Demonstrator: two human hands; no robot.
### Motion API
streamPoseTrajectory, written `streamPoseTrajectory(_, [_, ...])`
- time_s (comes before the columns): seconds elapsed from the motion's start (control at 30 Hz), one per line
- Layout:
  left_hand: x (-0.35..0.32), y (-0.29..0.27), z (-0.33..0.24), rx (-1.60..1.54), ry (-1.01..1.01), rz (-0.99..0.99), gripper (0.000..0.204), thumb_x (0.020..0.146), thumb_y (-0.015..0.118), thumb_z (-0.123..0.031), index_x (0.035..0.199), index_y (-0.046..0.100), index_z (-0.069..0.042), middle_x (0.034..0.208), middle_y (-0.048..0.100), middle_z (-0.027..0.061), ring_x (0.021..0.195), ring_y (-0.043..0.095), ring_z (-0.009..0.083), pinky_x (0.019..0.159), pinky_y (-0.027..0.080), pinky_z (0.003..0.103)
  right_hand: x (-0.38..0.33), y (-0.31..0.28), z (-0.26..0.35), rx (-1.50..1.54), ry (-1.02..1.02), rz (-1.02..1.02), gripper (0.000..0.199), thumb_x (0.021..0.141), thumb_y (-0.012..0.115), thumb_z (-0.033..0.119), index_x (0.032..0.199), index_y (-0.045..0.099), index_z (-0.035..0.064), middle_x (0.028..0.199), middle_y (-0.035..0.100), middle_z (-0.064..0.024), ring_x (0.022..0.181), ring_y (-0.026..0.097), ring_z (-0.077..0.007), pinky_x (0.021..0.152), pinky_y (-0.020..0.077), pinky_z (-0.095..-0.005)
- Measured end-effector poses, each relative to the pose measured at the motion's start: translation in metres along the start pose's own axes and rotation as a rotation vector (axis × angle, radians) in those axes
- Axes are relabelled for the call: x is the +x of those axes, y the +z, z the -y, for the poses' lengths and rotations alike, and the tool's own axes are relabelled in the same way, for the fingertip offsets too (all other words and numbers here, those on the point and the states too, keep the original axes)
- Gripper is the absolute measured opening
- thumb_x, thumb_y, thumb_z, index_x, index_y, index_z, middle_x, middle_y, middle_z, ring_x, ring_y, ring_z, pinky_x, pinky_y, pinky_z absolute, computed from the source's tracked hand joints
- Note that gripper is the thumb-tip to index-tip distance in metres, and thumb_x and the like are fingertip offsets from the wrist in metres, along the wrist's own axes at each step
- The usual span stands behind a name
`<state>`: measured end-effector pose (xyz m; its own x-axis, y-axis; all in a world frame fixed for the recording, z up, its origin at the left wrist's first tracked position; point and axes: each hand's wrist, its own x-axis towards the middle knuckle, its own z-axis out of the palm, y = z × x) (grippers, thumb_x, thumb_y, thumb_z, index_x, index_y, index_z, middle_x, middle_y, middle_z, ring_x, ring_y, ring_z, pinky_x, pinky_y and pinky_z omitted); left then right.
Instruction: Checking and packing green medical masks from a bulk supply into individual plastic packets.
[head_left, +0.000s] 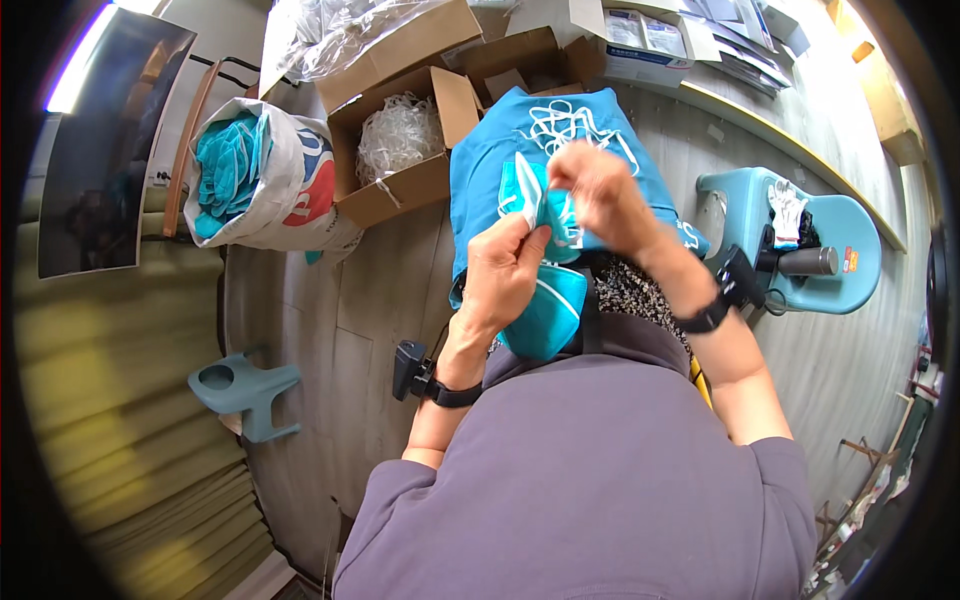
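My left hand [503,268] is closed, pinching a folded teal face mask with a white edge [528,190]. My right hand [608,200] is just to the right of it, smeared by motion, with its fingers curled together; what they grip is not clear. Across my lap lies a blue cloth bag [480,150], and a loose heap of white elastic straps [570,125] rests on its far part. Another teal mask with a white strap [545,315] lies below my hands, close to my body.
At the left, a white sack [275,190] holds several teal masks. Beside it, a cardboard box [390,190] contains tangled white straps. A light-blue stool [850,245] at the right carries gloves and a dark cylinder. A smaller stool [245,390] stands at the lower left.
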<state>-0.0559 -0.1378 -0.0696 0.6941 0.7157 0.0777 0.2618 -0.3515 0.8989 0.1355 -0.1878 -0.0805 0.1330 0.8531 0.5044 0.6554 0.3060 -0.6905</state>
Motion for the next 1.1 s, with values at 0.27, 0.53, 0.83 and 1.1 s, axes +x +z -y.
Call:
streamPoseTrajectory(0.27, [0.008, -0.012, 0.002, -0.239, -0.038, -0.221, 0.019, 0.099, 0.058, -0.008, 0.115, 0.065, -0.001, 0.082, 0.066, 0.0007, 0.07, 0.053, 0.0045, 0.06, 0.045, 0.024, 0.011, -0.029, -0.004, -0.049, 0.029, -0.154, 0.013, 0.079, 0.07, 0.0, 0.091, 0.067, 0.0056, 0.084, 0.067, -0.0108, 0.086, 0.062, -0.0278, 0.08, 0.048, -0.0378])
streamPoseTrajectory(0.53, [0.013, 0.0, 0.0, -0.261, -0.048, -0.252, 0.013, 0.094, 0.065, -0.003, 0.106, 0.063, 0.001, 0.085, 0.065, -0.0005, 0.066, 0.051, 0.002, 0.057, 0.043, 0.021, -0.004, 0.018, 0.034, 0.161, 0.234, -0.057, 0.016, 0.073, 0.077, 0.003, 0.084, 0.065, 0.0047, 0.08, 0.065, -0.0099, 0.081, 0.061, -0.0277, 0.073, 0.0468, -0.0383])
streamPoseTrajectory(0.83, [0.004, -0.036, -0.033, -0.706, -0.105, -0.2, 0.021, 0.097, 0.059, -0.003, 0.116, 0.06, 0.004, 0.098, 0.068, 0.0051, 0.084, 0.063, 0.0079, 0.072, 0.05, 0.022, -0.002, -0.036, -0.028, -0.052, 0.219, -0.146, 0.026, 0.078, 0.068, -0.002, 0.103, 0.068, 0.0054, 0.106, 0.068, -0.0107, 0.1, 0.061, -0.0272, 0.093, 0.0467, -0.0374])
streamPoseTrajectory(1.1, [0.012, -0.028, -0.002, -0.897, -0.297, 0.03, 0.03, 0.101, 0.057, -0.027, 0.114, 0.058, 0.001, 0.089, 0.066, 0.0083, 0.06, 0.055, 0.006, 0.05, 0.042, 0.02, 0.014, -0.016, -0.008, 0.495, 0.1, -0.06, 0.029, 0.086, 0.073, 0.01, 0.114, 0.067, 0.0032, 0.106, 0.068, -0.0038, 0.102, 0.06, -0.0151, 0.092, 0.0478, -0.0317])
